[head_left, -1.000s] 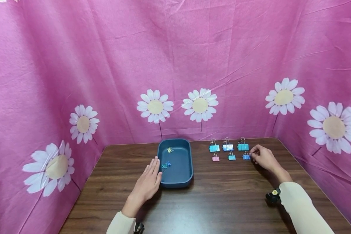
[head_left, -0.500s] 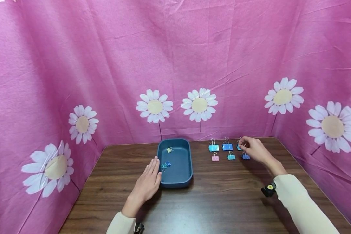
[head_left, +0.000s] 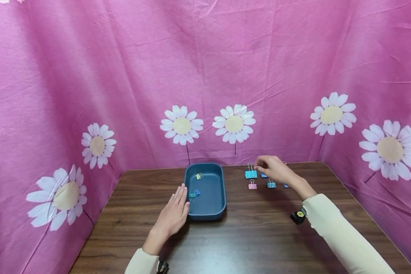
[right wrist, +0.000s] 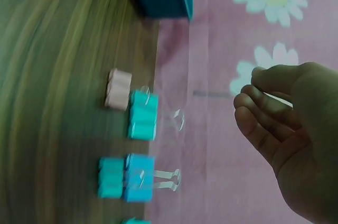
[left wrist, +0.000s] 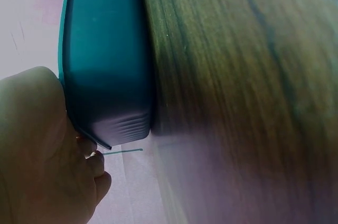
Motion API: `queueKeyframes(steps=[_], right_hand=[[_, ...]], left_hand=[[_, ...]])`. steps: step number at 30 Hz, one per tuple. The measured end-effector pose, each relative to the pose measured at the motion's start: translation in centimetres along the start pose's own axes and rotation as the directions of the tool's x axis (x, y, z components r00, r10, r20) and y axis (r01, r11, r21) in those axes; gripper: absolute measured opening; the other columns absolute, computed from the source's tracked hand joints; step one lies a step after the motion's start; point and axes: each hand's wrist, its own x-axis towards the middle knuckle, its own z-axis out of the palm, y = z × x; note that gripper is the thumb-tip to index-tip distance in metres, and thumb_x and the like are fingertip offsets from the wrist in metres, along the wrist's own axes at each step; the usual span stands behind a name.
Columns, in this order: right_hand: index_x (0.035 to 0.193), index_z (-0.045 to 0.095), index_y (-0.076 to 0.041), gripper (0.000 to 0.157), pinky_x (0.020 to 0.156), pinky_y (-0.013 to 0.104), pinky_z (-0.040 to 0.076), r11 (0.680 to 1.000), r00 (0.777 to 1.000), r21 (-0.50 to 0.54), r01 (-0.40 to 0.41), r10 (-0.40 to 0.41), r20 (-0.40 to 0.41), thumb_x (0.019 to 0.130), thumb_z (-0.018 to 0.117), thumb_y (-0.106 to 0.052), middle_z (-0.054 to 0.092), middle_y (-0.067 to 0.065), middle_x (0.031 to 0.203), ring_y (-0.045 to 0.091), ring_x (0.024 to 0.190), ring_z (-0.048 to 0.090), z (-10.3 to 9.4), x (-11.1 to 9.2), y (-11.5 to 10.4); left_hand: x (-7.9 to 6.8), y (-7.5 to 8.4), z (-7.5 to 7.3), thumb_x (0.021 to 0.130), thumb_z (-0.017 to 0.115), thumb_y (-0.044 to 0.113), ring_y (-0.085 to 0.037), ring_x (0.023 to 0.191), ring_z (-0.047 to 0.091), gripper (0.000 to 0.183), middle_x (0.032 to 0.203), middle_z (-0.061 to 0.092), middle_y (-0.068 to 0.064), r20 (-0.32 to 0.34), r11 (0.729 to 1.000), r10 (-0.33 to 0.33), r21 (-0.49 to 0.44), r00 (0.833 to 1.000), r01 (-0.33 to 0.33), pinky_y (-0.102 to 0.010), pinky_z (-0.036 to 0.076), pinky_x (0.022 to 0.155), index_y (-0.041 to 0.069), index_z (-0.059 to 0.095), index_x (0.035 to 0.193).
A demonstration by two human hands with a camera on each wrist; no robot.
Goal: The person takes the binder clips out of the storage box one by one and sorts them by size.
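My left hand (head_left: 171,213) rests its straight fingers along the left side of a dark teal tray (head_left: 222,190), also large in the left wrist view. Inside lie a small yellow binder clip (head_left: 198,176) and a cluster of tiny green and blue clips (head_left: 194,194). My right hand (head_left: 275,169) hovers over the back row of binder clips, its fingers loosely bent and nothing visible in them. Left of it stands a large teal binder clip (head_left: 250,174); a large blue one (right wrist: 139,177) is partly covered in the head view. In front stand a small pink clip (head_left: 252,186) and a small teal clip (head_left: 271,185).
A dark wooden table (head_left: 226,243) carries everything. Behind it hangs a pink curtain (head_left: 205,57) with printed daisies, close to the table's back edge. A small blue clip (head_left: 286,186) shows partly beneath my right forearm.
My right hand has left the small blue clip at the row's right end and moved back and leftward above the large clips. The left hand and the tray stay where they were.
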Motion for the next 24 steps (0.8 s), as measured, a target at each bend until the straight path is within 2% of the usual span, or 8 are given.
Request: queueKeyframes(steps=[4, 9, 13, 17, 24], right_hand=[[0.095, 0.076, -0.012, 0.007, 0.068, 0.028, 0.054, 0.997, 0.997, -0.037, 0.070, -0.069, 0.033, 0.100, 0.074, -0.016, 0.073, -0.003, 0.083, 0.006, 0.073, 0.061, 0.8, 1.6, -1.6], [0.098, 0.076, -0.010, 0.006, 0.072, 0.031, 0.056, 0.992, 0.987, -0.027, 0.120, -0.116, 0.108, 0.101, 0.073, -0.015, 0.075, -0.001, 0.087, 0.006, 0.077, 0.063, 1.8, 3.1, -3.8], [0.100, 0.076, -0.010, 0.006, 0.073, 0.030, 0.055, 0.982, 0.970, -0.027, 0.185, -0.178, 0.162, 0.101, 0.073, -0.015, 0.075, -0.002, 0.090, 0.007, 0.079, 0.062, 2.8, 4.1, -6.0], [0.099, 0.077, -0.014, 0.005, 0.075, 0.029, 0.057, 0.961, 0.948, -0.047, 0.272, -0.260, 0.181, 0.102, 0.073, -0.016, 0.075, -0.005, 0.093, 0.006, 0.082, 0.063, 3.9, 5.4, -7.9], [0.099, 0.077, -0.013, 0.006, 0.071, 0.023, 0.055, 0.950, 0.926, -0.061, 0.307, -0.282, 0.252, 0.102, 0.073, -0.015, 0.072, -0.004, 0.094, 0.005, 0.077, 0.060, 5.9, 7.6, -10.7]], left_hand=[[0.0, 0.0, 0.0, 0.115, 0.042, 0.025, -0.036, 0.164, 0.026, 0.059, 0.176, 0.025, -0.019, 0.000, 1.000, 0.002, 0.000, 1.000, -0.002, -0.052, 0.028, 0.133, -0.005, 0.031, 0.165], [0.1, 0.0, 0.0, 0.116, 0.042, 0.026, -0.036, 0.164, 0.026, 0.059, 0.176, 0.025, -0.019, 0.007, 1.000, 0.000, 0.002, 1.000, 0.000, -0.052, 0.028, 0.133, -0.005, 0.030, 0.165], [0.1, 0.0, -0.1, 0.115, 0.042, 0.024, -0.036, 0.164, 0.026, 0.059, 0.176, 0.026, -0.020, 0.013, 1.000, 0.003, 0.000, 1.000, -0.003, -0.053, 0.029, 0.133, -0.006, 0.031, 0.165], [0.1, 0.0, -0.1, 0.115, 0.043, 0.024, -0.036, 0.164, 0.026, 0.059, 0.176, 0.025, -0.020, 0.021, 1.000, 0.001, -0.004, 1.000, -0.001, -0.052, 0.028, 0.133, -0.006, 0.030, 0.165], [0.1, 0.0, -0.2, 0.116, 0.043, 0.025, -0.035, 0.164, 0.025, 0.059, 0.176, 0.024, -0.019, 0.023, 1.000, -0.013, -0.009, 1.000, 0.013, -0.052, 0.027, 0.133, -0.005, 0.030, 0.165]])
